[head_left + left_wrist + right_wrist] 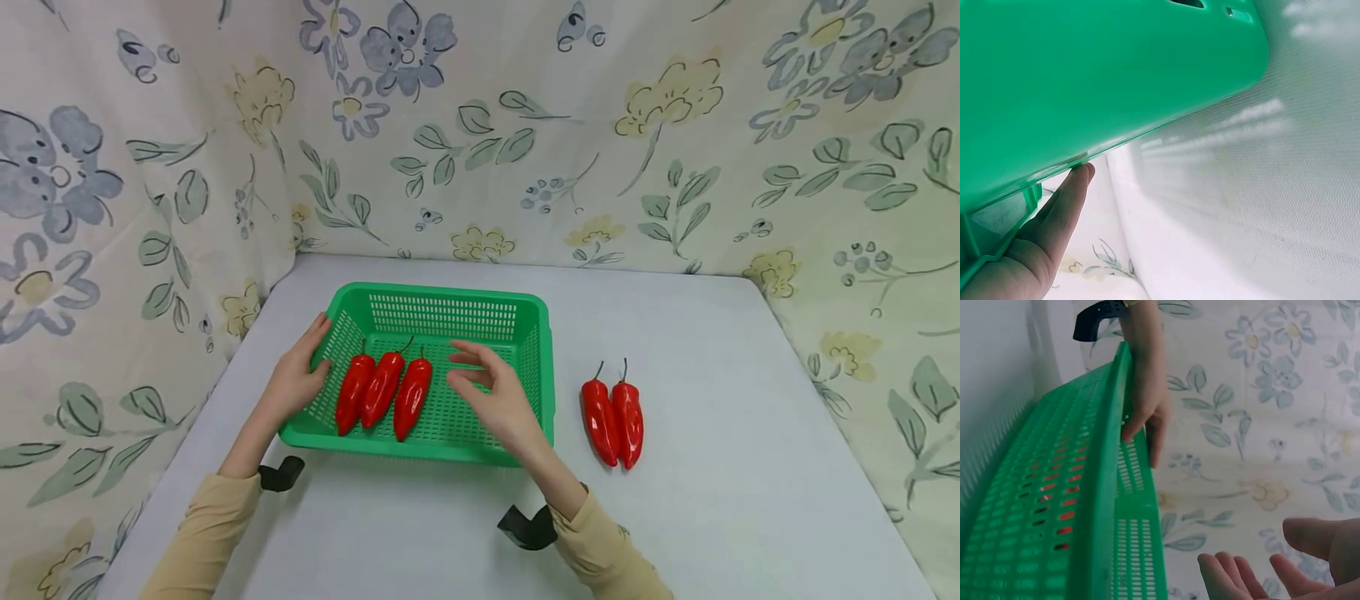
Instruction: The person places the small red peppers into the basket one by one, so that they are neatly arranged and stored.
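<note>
A green plastic basket (pixel 442 448) with slotted walls stands on the white table. Three shiny red chili peppers, a left one (pixel 354 395), a middle one (pixel 383 389) and a right one (pixel 412 402), lie side by side in its left half, stems pointing away. My left hand (pixel 294 382) grips the basket's left rim, thumb over the inner side and fingers along the outside. Over the basket's right half, my right hand (pixel 498 402) hovers with thumb and fingers apart and nothing between them. In the right wrist view its fingers (pixel 1229 575) show beside the basket wall.
Right of the basket, two more red chili peppers, one (pixel 600 423) against the other (pixel 628 425), lie on the white table (pixel 720 417). Floral cloth (pixel 570 167) hangs behind and at both sides of the table. A dark strap piece (pixel 528 528) sticks out at each wrist.
</note>
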`<state>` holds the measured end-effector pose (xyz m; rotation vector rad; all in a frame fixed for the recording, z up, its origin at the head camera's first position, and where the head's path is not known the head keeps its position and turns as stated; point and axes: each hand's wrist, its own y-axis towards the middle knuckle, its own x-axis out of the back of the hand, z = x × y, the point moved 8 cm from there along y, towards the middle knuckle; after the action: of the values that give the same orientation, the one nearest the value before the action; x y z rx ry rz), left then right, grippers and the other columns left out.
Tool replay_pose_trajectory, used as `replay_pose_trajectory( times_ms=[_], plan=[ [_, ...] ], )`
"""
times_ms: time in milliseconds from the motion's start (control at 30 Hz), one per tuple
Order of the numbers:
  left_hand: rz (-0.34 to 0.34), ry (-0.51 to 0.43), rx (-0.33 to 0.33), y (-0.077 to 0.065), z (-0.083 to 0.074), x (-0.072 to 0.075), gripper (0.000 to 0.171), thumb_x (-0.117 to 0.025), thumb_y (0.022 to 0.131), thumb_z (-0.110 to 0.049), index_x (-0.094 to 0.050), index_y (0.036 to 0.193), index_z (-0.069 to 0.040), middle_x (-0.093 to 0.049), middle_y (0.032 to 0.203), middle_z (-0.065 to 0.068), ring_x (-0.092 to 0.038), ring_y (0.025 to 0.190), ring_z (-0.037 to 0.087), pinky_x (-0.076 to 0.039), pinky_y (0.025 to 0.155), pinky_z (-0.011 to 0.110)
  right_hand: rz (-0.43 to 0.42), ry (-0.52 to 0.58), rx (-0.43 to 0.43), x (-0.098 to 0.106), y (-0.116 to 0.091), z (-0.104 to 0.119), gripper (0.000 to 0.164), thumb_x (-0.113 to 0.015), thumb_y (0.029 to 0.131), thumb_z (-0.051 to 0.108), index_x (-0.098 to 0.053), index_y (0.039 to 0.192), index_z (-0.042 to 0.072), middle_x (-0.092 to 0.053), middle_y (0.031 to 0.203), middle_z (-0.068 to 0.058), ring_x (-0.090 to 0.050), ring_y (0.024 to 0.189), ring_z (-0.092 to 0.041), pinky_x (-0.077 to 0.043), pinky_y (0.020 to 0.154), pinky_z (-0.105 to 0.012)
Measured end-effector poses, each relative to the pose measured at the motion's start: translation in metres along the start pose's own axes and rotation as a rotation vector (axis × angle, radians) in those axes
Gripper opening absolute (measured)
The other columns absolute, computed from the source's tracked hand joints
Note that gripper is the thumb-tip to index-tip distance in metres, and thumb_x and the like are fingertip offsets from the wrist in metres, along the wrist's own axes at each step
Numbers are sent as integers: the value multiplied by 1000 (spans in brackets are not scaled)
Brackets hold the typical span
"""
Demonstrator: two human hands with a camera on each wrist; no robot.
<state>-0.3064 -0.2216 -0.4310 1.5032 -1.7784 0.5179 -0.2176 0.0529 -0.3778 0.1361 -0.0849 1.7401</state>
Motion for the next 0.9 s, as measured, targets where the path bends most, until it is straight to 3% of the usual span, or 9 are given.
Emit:
replay_pose_trajectory(
  times_ms=[267, 700, 900],
  plan=[
    [-2, -7, 1, -1, 0, 2, 65, -48, 88, 7, -26, 148, 0, -18, 158, 16, -22, 142, 43, -24, 112, 61, -76, 21, 14, 25, -5, 3, 42, -58, 94, 15, -51, 134, 23, -57, 130, -4, -58, 116, -23, -53, 94, -39],
    [-3, -6, -2, 0, 2, 0, 64, -47, 88, 6, -25, 148, 0, -17, 158, 16, -22, 142, 43, -24, 112, 60, -220, -69, -12, 73, -18, -1, 47, -59, 93, 15, -46, 138, 19, -54, 134, -5, -57, 119, -23, -54, 91, -43],
    [-9, -4, -7, 0, 2, 1, 64, -47, 88, 5, -26, 148, 1, -18, 158, 17, -22, 142, 42, -24, 112, 59, -261, -111, -15, 96, -22, -5, 47, -58, 94, 17, -45, 140, 19, -54, 134, -6, -56, 119, -21, -54, 90, -27]
  ],
)
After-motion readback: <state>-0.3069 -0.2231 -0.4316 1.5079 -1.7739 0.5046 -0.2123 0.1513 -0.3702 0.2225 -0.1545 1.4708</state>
